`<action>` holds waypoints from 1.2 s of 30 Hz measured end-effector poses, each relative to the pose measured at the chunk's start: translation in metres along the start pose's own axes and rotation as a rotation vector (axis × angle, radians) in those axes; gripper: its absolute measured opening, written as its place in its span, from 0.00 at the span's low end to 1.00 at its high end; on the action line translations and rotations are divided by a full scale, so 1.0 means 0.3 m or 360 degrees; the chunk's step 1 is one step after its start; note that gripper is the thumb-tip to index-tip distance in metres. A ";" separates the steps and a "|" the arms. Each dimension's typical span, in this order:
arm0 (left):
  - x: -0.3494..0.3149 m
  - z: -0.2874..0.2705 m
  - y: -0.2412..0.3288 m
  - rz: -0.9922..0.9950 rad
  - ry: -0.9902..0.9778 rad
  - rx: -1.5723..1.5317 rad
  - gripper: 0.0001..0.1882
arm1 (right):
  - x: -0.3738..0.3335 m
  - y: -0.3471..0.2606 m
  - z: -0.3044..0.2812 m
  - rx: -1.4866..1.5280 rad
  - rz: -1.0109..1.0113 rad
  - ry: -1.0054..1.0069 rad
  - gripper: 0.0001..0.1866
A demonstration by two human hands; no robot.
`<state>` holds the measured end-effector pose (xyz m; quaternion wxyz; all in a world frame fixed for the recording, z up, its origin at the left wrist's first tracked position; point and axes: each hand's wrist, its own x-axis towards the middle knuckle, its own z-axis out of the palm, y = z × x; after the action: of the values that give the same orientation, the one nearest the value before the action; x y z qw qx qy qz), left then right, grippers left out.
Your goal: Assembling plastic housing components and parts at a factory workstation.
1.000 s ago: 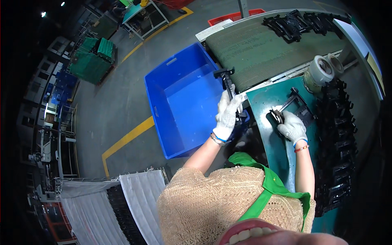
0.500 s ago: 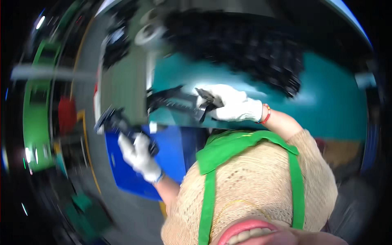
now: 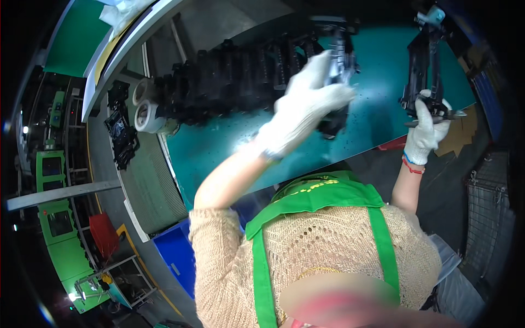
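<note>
- Left hand: white knit glove, reaching across the tabletop; thumb and fingers spread wide at a long black part. Motion blur here; cannot tell whether the fingers grip it or only touch it.
- Long black part: lies at the right end of the row of black parts, running roughly away from the wearer. Its near end shows below the thumb, over the teal surface.
- Right hand: same kind of glove, fingers closed around the near end of a black frame.
- Black frame: long, two-railed, pointing away from the wearer above the right end of the tabletop; contact with the surface cannot be judged. A pale blue piece shows at its far end.
- Row of black parts: packed side by side along the far side of the tabletop, dark, single outlines hard to separate.
- Left of the row: two pale rolls, one behind the other. Beyond them, more black pieces on a greenish conveyor belt.
- Blue bin: below the near end of the belt, partly hidden by the left sleeve.
- Brown cardboard: just beside the right hand, beyond the tabletop's edge.
</note>
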<state>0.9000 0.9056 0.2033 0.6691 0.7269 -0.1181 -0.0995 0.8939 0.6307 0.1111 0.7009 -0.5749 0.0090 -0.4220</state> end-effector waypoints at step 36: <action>-0.183 -0.178 -0.196 0.0580 0.0543 0.1861 0.17 | -0.168 0.022 0.072 -0.0744 0.0446 -0.0944 0.12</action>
<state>0.8661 0.9775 0.1485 0.1771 0.9461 -0.1664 0.2142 0.8762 0.6782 0.0894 0.5742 -0.8089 -0.0197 -0.1246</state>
